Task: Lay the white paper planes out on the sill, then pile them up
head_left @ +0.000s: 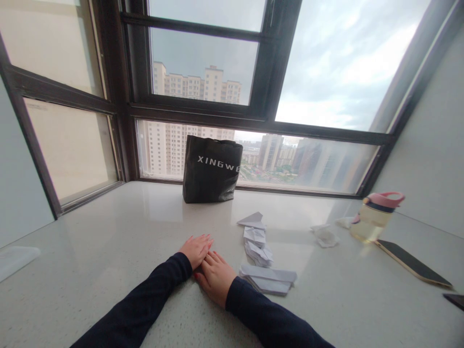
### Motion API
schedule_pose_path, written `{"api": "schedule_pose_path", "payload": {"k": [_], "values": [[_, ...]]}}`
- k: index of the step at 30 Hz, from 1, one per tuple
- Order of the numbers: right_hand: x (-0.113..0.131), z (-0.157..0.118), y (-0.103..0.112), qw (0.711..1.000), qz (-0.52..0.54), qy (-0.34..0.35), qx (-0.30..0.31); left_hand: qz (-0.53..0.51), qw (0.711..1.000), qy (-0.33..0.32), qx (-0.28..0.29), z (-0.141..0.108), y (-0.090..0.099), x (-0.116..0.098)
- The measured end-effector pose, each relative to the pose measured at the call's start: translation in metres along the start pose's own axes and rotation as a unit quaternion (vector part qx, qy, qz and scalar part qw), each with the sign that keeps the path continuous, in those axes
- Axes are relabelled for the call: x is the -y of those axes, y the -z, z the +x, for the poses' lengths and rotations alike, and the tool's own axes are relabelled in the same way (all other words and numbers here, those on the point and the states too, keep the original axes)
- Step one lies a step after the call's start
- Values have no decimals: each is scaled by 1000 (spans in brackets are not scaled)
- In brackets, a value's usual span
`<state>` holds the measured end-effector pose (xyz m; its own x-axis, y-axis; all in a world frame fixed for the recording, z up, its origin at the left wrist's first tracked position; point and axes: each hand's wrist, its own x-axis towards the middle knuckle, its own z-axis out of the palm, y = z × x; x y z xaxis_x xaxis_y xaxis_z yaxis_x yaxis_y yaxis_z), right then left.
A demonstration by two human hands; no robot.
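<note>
My left hand (pixel 196 250) lies flat on the pale speckled counter (pixel 119 270), its fingers stretched toward the right. Beside it, touching its fingers, rests my right hand (pixel 217 277), palm down with fingers extended. Neither hand holds anything that I can see; what is under the palms is hidden. Just right of my right hand lies a stack of folded white paper strips (pixel 270 279). Beyond that stack are more folded papers (pixel 258 252), a small folded paper piece (pixel 254 236) and a paper plane (pixel 253 221) with its nose pointing left.
A black bag (pixel 212 170) stands upright by the window. At the right are crumpled tissues (pixel 325 236), a bottle with a pink lid (pixel 373 217), and a dark flat tablet-like object (pixel 413 262). A white translucent item (pixel 16 261) lies at the left edge.
</note>
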<state>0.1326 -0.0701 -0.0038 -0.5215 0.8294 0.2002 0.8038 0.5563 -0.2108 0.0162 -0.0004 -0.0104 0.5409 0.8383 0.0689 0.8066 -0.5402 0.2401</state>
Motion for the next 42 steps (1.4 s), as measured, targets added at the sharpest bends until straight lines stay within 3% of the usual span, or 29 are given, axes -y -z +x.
{"api": "schedule_pose_path", "payload": {"k": [17, 22, 24, 26, 29, 30, 33, 35, 38, 42], "values": [[1, 0, -1, 1000, -8, 5, -15, -15, 1000, -3, -6, -1, 1, -2], [-2, 3, 25, 999, -18, 2, 33, -27, 998, 17, -50, -2, 9, -6], [-15, 5, 49, 999, -22, -20, 32, -42, 994, 9, -103, -5, 13, -14], [-38, 7, 76, 998, -19, -52, -22, -64, 987, -37, -146, -10, 15, -30], [-90, 11, 104, 989, -27, -95, -110, -97, 971, -161, -145, -19, 11, -67], [-109, 12, 107, 986, -32, -117, -114, -94, 966, -200, -131, -21, 9, -82], [-158, 13, 102, 979, -32, -181, -92, -69, 954, -282, -76, -21, 1, -118], [-179, 11, 91, 977, -32, -197, -74, -65, 950, -296, -71, -12, -3, -131], [-194, 8, 71, 980, -33, -193, -42, -52, 958, -276, -55, 7, -8, -129], [-195, 7, 50, 983, -41, -179, -16, -53, 971, -234, -18, 18, -12, -107]]}}
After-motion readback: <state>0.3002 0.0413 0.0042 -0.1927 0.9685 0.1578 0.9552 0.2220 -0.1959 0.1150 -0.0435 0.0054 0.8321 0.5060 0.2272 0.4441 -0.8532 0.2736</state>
